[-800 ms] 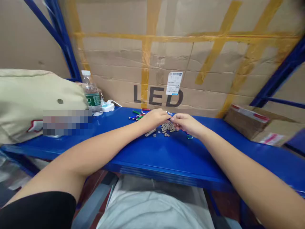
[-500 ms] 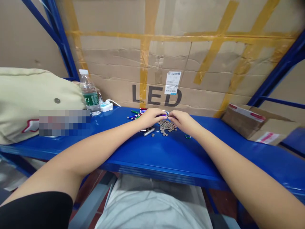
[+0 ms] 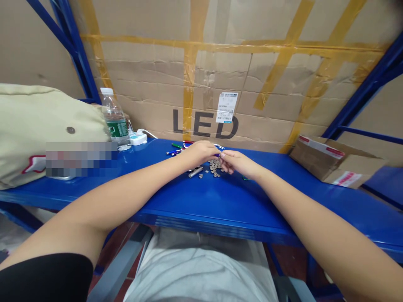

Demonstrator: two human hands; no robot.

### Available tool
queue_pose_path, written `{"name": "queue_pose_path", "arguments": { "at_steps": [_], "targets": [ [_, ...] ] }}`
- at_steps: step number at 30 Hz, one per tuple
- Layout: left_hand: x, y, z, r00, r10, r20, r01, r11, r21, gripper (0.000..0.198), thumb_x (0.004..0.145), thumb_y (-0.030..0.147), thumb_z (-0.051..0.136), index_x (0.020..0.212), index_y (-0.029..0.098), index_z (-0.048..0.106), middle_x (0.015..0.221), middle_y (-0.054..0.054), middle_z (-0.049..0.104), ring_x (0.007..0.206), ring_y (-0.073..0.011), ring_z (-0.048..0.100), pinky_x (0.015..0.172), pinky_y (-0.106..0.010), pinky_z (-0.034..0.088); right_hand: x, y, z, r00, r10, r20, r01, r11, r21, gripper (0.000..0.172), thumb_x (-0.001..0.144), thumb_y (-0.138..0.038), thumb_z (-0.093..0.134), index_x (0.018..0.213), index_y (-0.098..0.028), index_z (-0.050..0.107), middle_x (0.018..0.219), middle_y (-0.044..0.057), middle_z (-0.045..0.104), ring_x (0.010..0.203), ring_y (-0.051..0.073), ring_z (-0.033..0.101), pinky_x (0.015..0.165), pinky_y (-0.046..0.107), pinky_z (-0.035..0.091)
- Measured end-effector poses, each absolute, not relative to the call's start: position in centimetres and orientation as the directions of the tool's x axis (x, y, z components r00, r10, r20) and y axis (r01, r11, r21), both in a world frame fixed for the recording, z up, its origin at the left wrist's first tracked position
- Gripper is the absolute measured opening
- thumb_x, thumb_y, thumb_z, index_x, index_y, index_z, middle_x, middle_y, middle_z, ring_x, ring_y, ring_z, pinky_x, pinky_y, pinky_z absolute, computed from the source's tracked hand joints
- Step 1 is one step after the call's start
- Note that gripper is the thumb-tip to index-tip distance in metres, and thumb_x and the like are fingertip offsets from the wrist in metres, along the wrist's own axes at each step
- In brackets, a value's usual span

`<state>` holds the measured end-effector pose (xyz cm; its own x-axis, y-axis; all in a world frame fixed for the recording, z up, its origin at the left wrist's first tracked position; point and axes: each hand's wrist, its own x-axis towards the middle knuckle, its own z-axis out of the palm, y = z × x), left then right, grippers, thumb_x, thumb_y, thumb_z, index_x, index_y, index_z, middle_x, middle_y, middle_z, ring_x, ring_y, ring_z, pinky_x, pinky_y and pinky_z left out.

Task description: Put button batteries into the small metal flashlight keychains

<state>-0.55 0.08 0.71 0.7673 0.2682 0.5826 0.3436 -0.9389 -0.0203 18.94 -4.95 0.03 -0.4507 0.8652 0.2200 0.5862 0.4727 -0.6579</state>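
Over the blue tabletop (image 3: 201,201), my two hands meet at a slim blue metal tube (image 3: 217,155), like a small pocket torch. My left hand (image 3: 203,152) is closed around its body, hiding most of it. The thumb and forefinger of my right hand (image 3: 236,162) pinch its right end; the other fingers are curled. Beneath them lies a pile of small round button cells (image 3: 215,168), partly covered by my right hand. A silver tube (image 3: 195,172) lies left of the pile. Behind my left hand are several coloured metal tubes (image 3: 172,152). A green ring-like piece (image 3: 245,178) lies beneath my right wrist.
A water bottle (image 3: 116,121), a white power strip (image 3: 138,137) and a pale bag (image 3: 47,113) stand at the left. An open cardboard box (image 3: 330,161) sits at the right. A large taped carton (image 3: 151,84) closes off the back, between blue metal posts.
My right hand has turned, its lower fingers now curled under and more visible over the button cells. Both hands still hold the tube. The view has shifted slightly.
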Motion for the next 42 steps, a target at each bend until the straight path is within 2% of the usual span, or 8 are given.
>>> {"name": "queue_pose_path", "arguments": {
  "at_steps": [3, 8, 14, 18, 22, 28, 35, 42],
  "targets": [
    [-0.5, -0.2, 0.9, 0.720, 0.336, 0.607, 0.352, -0.931, 0.097, 0.017, 0.089, 0.025, 0.059, 0.099, 0.018, 0.071, 0.091, -0.006, 0.072, 0.086, -0.0178, 0.065, 0.077, -0.027, 0.045, 19.1, -4.9, 0.3, -0.400, 0.872, 0.283, 0.609, 0.483, -0.629, 0.033, 0.097, -0.043, 0.029, 0.078, -0.020, 0.046, 0.059, 0.000, 0.055, 0.048, 0.013, 0.048, 0.052, 0.025, 0.038],
    [-0.4, -0.9, 0.8, 0.672, 0.546, 0.500, 0.337, -0.827, 0.450, 0.023, 0.089, 0.032, 0.057, 0.098, 0.017, 0.072, 0.080, -0.001, 0.071, 0.075, -0.0148, 0.062, 0.068, -0.024, 0.042, 19.4, -5.5, 1.6, -0.451, 0.759, 0.470, 0.831, 0.549, -0.088, 0.025, 0.096, -0.035, 0.034, 0.089, -0.020, 0.052, 0.085, 0.008, 0.064, 0.075, 0.020, 0.057, 0.064, 0.028, 0.036],
    [0.3, -1.6, 0.8, 0.647, 0.624, 0.437, 0.282, -0.729, 0.623, 0.027, 0.087, 0.037, 0.057, 0.095, 0.015, 0.072, 0.078, -0.002, 0.070, 0.069, -0.0129, 0.058, 0.066, -0.025, 0.043, 19.8, -5.9, 1.9, -0.484, 0.732, 0.480, 0.830, 0.558, -0.013, 0.031, 0.098, -0.035, 0.026, 0.088, -0.019, 0.051, 0.083, 0.009, 0.064, 0.072, 0.020, 0.055, 0.063, 0.028, 0.033],
    [0.4, -2.1, 1.3, 0.604, 0.662, 0.444, 0.298, -0.704, 0.644, 0.026, 0.087, 0.033, 0.058, 0.097, 0.015, 0.072, 0.082, -0.003, 0.072, 0.067, -0.0121, 0.057, 0.064, -0.025, 0.043, 19.9, -6.0, 1.9, -0.460, 0.732, 0.502, 0.828, 0.558, -0.053, 0.031, 0.097, -0.037, 0.028, 0.082, -0.020, 0.049, 0.077, 0.007, 0.061, 0.068, 0.018, 0.053, 0.061, 0.028, 0.032],
    [0.2, -2.2, 1.4, 0.607, 0.608, 0.512, 0.341, -0.781, 0.523, 0.022, 0.087, 0.030, 0.059, 0.100, 0.018, 0.072, 0.091, -0.003, 0.074, 0.078, -0.0156, 0.064, 0.071, -0.027, 0.047, 19.3, -6.2, 1.9, -0.429, 0.739, 0.519, 0.796, 0.581, -0.169, 0.030, 0.095, -0.035, 0.034, 0.070, -0.021, 0.042, 0.065, 0.003, 0.055, 0.060, 0.015, 0.048, 0.060, 0.027, 0.032],
    [0.3, -1.8, 1.0, 0.668, 0.330, 0.667, 0.393, -0.917, 0.059, 0.019, 0.089, 0.027, 0.060, 0.102, 0.020, 0.071, 0.096, -0.007, 0.073, 0.092, -0.0207, 0.066, 0.083, -0.033, 0.048, 18.8, -6.1, 1.5, -0.324, 0.903, 0.282, 0.533, 0.421, -0.734, 0.038, 0.097, -0.040, 0.031, 0.064, -0.022, 0.038, 0.046, -0.003, 0.042, 0.043, 0.010, 0.037, 0.048, 0.024, 0.033],
    [0.5, -2.3, 1.1, 0.580, 0.470, 0.666, 0.323, -0.883, 0.342, 0.015, 0.088, 0.026, 0.062, 0.098, 0.019, 0.070, 0.097, -0.003, 0.074, 0.088, -0.0166, 0.067, 0.077, -0.027, 0.049, 19.4, -6.2, 1.9, -0.357, 0.834, 0.421, 0.604, 0.550, -0.577, 0.043, 0.095, -0.050, 0.037, 0.064, -0.020, 0.044, 0.054, -0.002, 0.049, 0.052, 0.011, 0.044, 0.054, 0.024, 0.036],
    [0.3, -2.6, 1.7, 0.620, 0.357, 0.699, 0.409, -0.907, 0.101, 0.014, 0.088, 0.026, 0.062, 0.098, 0.018, 0.068, 0.097, -0.005, 0.073, 0.092, -0.0184, 0.066, 0.081, -0.029, 0.048, 19.1, -6.4, 2.5, -0.366, 0.896, 0.251, 0.469, 0.411, -0.782, 0.041, 0.095, -0.052, 0.034, 0.072, -0.020, 0.046, 0.051, -0.004, 0.049, 0.043, 0.009, 0.041, 0.046, 0.022, 0.034]
  ]
}}
